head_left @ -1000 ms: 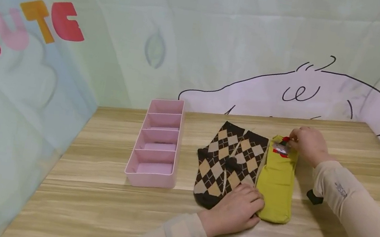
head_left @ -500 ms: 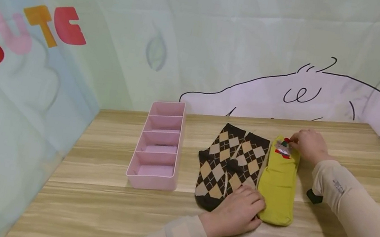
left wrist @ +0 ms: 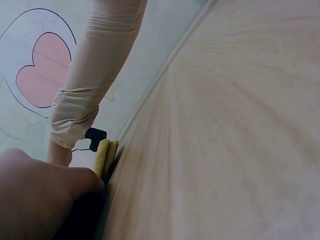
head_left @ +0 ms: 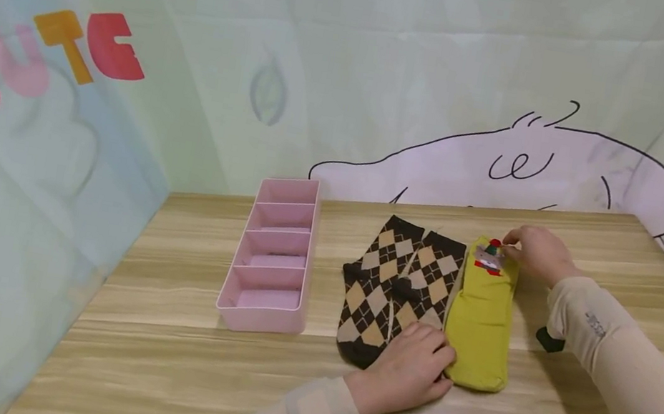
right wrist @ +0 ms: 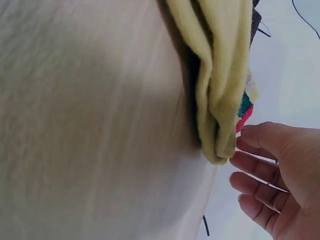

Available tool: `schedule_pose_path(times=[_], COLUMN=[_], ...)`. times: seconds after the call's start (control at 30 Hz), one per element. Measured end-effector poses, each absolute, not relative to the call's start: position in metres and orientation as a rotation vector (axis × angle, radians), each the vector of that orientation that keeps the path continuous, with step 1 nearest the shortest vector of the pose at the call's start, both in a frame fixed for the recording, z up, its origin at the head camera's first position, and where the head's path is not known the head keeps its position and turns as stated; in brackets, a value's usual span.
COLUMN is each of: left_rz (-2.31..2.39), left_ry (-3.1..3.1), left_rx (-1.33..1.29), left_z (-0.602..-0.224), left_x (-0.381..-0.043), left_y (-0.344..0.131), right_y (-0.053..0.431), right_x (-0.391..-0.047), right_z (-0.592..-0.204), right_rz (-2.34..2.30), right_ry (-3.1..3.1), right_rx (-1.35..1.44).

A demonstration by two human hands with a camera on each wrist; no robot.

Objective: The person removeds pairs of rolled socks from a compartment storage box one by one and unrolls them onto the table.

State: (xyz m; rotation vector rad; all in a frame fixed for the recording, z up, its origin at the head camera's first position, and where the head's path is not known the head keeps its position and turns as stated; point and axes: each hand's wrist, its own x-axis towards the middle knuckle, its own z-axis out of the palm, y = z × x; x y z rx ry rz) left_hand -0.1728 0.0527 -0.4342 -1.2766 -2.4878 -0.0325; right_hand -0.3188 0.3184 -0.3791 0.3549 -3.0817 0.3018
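Note:
A folded mustard-yellow sock (head_left: 480, 339) lies lengthwise on the table, with a grey animal face and a small red pompom (head_left: 495, 242) at its far end. The right hand (head_left: 539, 256) is at that end; in the right wrist view its relaxed fingers (right wrist: 257, 167) spread by the folded edge, the thumb tip right at the red part. Left of it lie two brown argyle socks (head_left: 371, 286) side by side. The left hand (head_left: 407, 367) rests on the toe of the right argyle sock, hiding it, with fingertips beside the yellow sock's near-left edge.
A pink tray (head_left: 266, 322) with several compartments in a row stands left of the socks. The wooden table (head_left: 171, 355) meets a printed cloth backdrop (head_left: 393, 65) at the back and left. Black wrist straps (head_left: 550, 341) show at both wrists.
The right fingers have let go of the red pompom and drawn slightly right; the animal face now shows flat and uncovered. The left hand has stayed on the argyle sock.

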Motion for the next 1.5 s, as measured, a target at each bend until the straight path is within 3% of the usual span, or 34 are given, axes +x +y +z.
schedule_pose_path(times=[1.1,1.5], left_rz=[-0.269,-0.282], left_ry=[-2.255,-2.232], left_rx=[-1.18,-1.195], left_z=[-0.42,-0.412], left_x=[-0.171,-0.168], left_y=[0.053,0.079], right_y=[0.317,0.338], right_x=[-0.313,-0.304], right_z=[-0.368,-0.361], right_rz=[0.355,0.38], right_ry=[-3.034,-2.997], right_rx=[0.271,0.26])
